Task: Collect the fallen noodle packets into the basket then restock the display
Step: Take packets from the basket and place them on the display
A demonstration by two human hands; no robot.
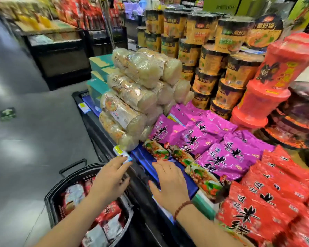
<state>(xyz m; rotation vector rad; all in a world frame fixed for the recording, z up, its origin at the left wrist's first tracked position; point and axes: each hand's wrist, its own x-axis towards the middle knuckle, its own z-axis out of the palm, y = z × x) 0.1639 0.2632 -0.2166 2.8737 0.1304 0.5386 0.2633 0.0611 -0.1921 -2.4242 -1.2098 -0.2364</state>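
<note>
A black basket [52,196] stands on the floor at lower left with several red and white noodle packets [107,221] inside. My left hand [109,179] hovers over the basket's far rim with fingers spread, its fingertips at a small price tag [122,154] on the display's edge. My right hand [169,182] lies flat with straight fingers on the blue lining [144,157] of the display, beside purple packets [219,154] and red packets [268,198].
Clear bundles of noodles [132,97] are piled at the display's left end. Stacked noodle cups [212,56] and red tubs [268,90] rise behind. The grey floor [25,122] stretches left; dark shelving [61,56] stands beyond it.
</note>
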